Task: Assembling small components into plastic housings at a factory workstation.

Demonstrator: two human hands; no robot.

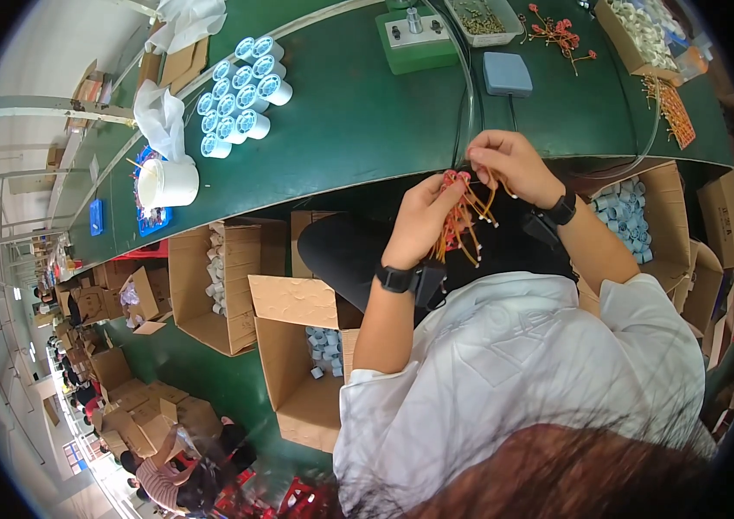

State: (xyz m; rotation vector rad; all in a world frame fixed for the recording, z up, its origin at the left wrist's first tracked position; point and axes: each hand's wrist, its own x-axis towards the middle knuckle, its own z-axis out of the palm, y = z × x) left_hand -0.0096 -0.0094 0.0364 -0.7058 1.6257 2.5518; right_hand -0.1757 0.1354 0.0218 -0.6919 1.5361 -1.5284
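Observation:
My left hand (419, 216) is closed round a bunch of thin orange wires (459, 232) with pinkish-red ends on top and small pale tips hanging below. Just right of it, my right hand (516, 169) pinches an orange wire or two (491, 183) between thumb and fingers. Both hands are over my lap at the front edge of the green table (349, 121). Beyond them on the table lies a small blue-grey box (507, 74) with a cable. Behind that stand a green device with a metal post (417, 41) and a tray of small metal parts (481, 19).
Several white-and-blue round cups (241, 95) stand in rows at the left, near a white bucket (168, 183). More red-ended wires (560, 36) and a carton of white parts (639, 35) lie at the far right. Open cartons (306, 385) flank my legs. A person (163, 480) works farther off.

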